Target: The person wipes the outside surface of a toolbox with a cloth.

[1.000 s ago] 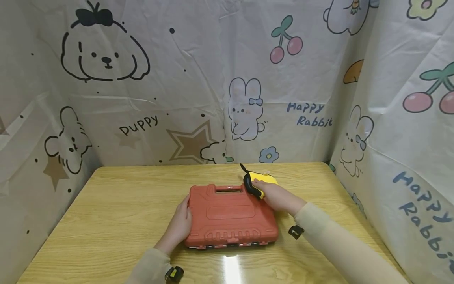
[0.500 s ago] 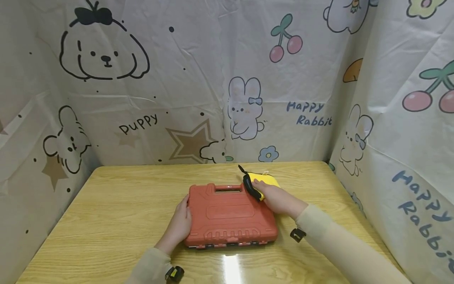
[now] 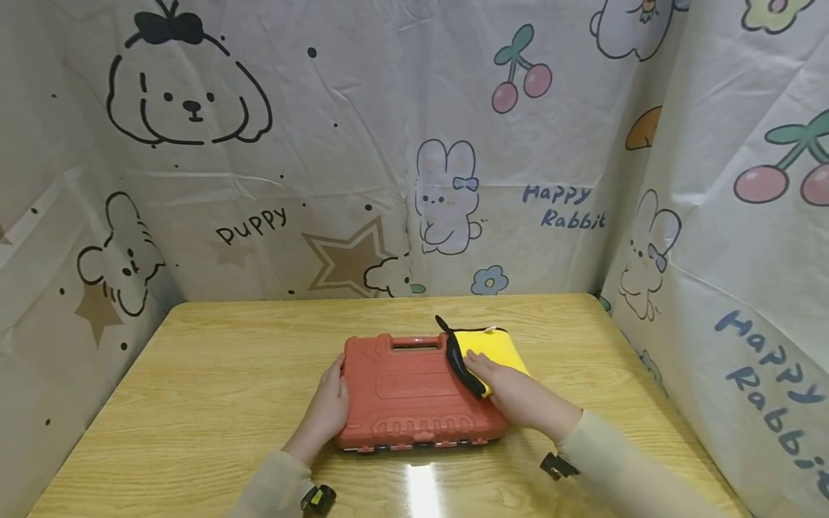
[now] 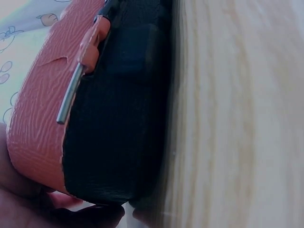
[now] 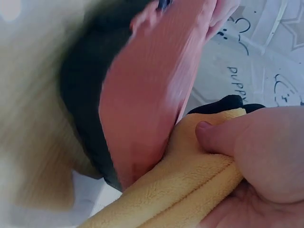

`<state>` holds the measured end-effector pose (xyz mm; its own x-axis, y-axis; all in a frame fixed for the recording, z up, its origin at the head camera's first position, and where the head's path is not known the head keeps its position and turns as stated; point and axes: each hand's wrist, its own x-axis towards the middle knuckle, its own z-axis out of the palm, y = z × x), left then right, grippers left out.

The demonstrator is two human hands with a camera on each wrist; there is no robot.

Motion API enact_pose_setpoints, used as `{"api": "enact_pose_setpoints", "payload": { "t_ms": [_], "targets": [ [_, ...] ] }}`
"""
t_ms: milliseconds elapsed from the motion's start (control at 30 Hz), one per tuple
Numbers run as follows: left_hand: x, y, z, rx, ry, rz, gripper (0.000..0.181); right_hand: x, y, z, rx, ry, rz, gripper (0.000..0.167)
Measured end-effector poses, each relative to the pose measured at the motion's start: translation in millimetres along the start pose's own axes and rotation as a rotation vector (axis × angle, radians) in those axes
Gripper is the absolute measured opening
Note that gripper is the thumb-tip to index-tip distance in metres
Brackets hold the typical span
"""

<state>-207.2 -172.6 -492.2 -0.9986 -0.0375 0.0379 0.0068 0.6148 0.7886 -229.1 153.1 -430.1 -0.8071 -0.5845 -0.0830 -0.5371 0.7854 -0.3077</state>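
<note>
A red case with a black underside lies flat on the table, its handle toward the back. My left hand holds the case's left side, fingers around the edge, as the left wrist view also shows at the case's corner. A folded yellow cloth with black trim lies over the case's right part. My right hand grips this cloth; in the right wrist view the thumb presses on the yellow fabric beside the red lid.
The wooden table extends around the case. A patterned white curtain hangs behind the table and along both sides. Black wrist cameras sit at both sleeves.
My right hand has moved toward the front and slightly right with the yellow cloth, which now shows more of its surface. The case and my left hand have stayed nearly in place.
</note>
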Motion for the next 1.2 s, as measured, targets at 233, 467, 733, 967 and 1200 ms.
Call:
{"api": "enact_pose_setpoints", "payload": {
  "t_ms": [233,467,733,967,1200],
  "targets": [
    [0.3,1.1,-0.2,-0.003,-0.015,-0.015,0.051,-28.8,-9.4,5.6,0.009,-0.007,-0.028,0.072],
    [-0.3,0.5,-0.6,-0.012,-0.015,-0.013,0.051,-51.8,-15.0,12.9,0.053,0.003,-0.026,0.076],
    [-0.1,-0.2,-0.1,-0.012,-0.011,0.001,0.051,-68.3,-19.9,18.9,0.017,0.042,-0.05,0.077],
    [0.8,-1.2,-0.1,-0.02,-0.02,-0.006,0.052,-78.3,-23.7,22.6,0.019,0.057,-0.055,0.077],
    [1.0,-0.8,0.0,-0.014,-0.015,-0.001,0.051,-84.5,-26.9,24.3,0.043,0.038,-0.04,0.076]
  ]
}}
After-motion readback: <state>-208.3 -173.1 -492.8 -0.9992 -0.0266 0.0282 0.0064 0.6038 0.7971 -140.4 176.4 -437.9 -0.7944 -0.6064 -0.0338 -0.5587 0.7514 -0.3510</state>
